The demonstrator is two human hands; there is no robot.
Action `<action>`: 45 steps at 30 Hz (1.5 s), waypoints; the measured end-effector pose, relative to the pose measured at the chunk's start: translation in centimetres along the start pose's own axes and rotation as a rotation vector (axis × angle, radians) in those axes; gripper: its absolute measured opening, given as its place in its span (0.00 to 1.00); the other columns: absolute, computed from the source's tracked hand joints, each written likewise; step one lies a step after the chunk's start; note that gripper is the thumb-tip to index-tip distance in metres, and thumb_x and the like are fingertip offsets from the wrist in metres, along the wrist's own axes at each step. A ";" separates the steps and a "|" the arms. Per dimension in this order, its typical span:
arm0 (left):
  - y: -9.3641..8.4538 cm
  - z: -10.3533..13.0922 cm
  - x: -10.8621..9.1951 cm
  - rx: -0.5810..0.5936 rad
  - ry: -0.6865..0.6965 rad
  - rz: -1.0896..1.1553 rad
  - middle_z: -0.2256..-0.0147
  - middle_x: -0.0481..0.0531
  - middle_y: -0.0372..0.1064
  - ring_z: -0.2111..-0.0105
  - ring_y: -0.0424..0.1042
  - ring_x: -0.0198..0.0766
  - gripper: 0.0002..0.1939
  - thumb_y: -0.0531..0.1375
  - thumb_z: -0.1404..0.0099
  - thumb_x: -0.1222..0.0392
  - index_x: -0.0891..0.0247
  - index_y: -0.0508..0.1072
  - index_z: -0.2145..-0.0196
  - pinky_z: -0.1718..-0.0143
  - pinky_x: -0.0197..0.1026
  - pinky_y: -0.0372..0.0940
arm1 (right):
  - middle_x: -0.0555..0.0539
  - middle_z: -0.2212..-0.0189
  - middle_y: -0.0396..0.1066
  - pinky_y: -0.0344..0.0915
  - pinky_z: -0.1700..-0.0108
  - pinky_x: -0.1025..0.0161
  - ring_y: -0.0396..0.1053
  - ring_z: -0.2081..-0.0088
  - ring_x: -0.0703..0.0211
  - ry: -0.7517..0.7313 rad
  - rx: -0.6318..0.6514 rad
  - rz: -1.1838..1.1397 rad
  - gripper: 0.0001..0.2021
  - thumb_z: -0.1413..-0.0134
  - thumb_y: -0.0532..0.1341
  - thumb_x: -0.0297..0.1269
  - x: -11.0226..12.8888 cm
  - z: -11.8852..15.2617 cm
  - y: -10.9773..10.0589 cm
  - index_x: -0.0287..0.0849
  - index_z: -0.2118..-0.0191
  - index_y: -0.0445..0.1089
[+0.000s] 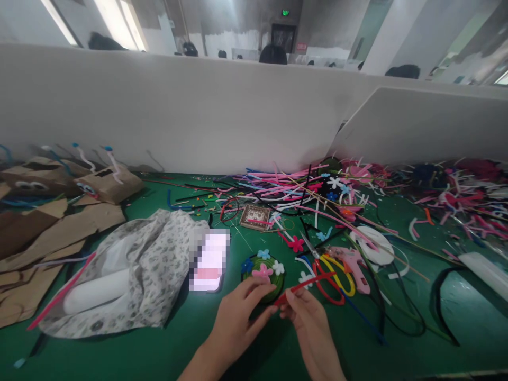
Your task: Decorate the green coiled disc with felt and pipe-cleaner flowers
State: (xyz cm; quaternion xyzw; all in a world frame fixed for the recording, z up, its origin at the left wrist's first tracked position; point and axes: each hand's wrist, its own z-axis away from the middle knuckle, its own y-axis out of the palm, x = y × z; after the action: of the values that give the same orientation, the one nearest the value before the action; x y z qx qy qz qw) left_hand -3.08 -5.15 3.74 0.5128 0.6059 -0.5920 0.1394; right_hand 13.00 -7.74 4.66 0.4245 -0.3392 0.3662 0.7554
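Observation:
A red pipe cleaner (313,281) slants up to the right, its near end folded or bunched. My right hand (307,315) pinches it between thumb and fingers. My left hand (240,309) is curled with its thumb tip at the pipe cleaner's near end; the exact contact is partly hidden. Just beyond my left fingers lies a round green coil (273,291) bearing small flowers: a pink flower (262,272), a white flower (278,267), a light blue flower (263,255) and a dark blue flower (247,265). My left fingers overlap the coil's near side.
Right of my hands lie scissors (331,278), a pink glue gun (357,267) and a white spool (373,244). A phone (210,262) and patterned cloth (151,270) are at left, beside cardboard pieces (39,248). Many pipe cleaners (278,182) heap up before a white partition (198,111).

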 end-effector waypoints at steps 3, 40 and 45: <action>-0.3 0.0 -0.4 0.087 -0.129 0.198 0.64 0.53 0.77 0.64 0.75 0.41 0.15 0.53 0.30 0.54 0.53 0.71 0.48 0.61 0.41 0.66 | 0.51 0.76 0.72 0.67 0.71 0.66 0.69 0.74 0.63 -0.025 -0.055 -0.026 0.15 0.63 0.75 0.44 -0.3 -0.1 -0.5 0.41 0.72 0.75; 0.1 0.5 0.1 0.155 -0.433 1.002 0.74 0.57 0.76 0.77 0.73 0.36 0.31 0.48 0.32 0.38 0.66 0.76 0.75 0.74 0.36 0.64 | 0.46 0.60 0.76 0.61 0.46 0.51 0.70 0.55 0.52 -0.628 -0.489 0.201 0.15 0.63 0.73 0.42 6.1 -1.7 -7.3 0.43 0.67 0.76; -0.7 0.8 -1.7 0.177 -0.185 0.514 0.46 0.58 0.66 0.54 0.69 0.43 0.13 0.68 0.44 0.55 0.61 0.74 0.62 0.60 0.39 0.64 | 0.46 0.70 0.76 0.66 0.56 0.55 0.71 0.63 0.52 -0.350 -0.453 0.202 0.19 0.70 0.75 0.46 3.5 -1.4 -7.5 0.41 0.71 0.76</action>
State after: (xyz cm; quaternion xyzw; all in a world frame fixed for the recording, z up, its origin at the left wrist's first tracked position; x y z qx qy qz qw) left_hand -3.22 -6.48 5.21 0.6034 0.3868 -0.6321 0.2944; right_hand 21.36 -8.38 4.07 0.2659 -0.5778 0.2759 0.7206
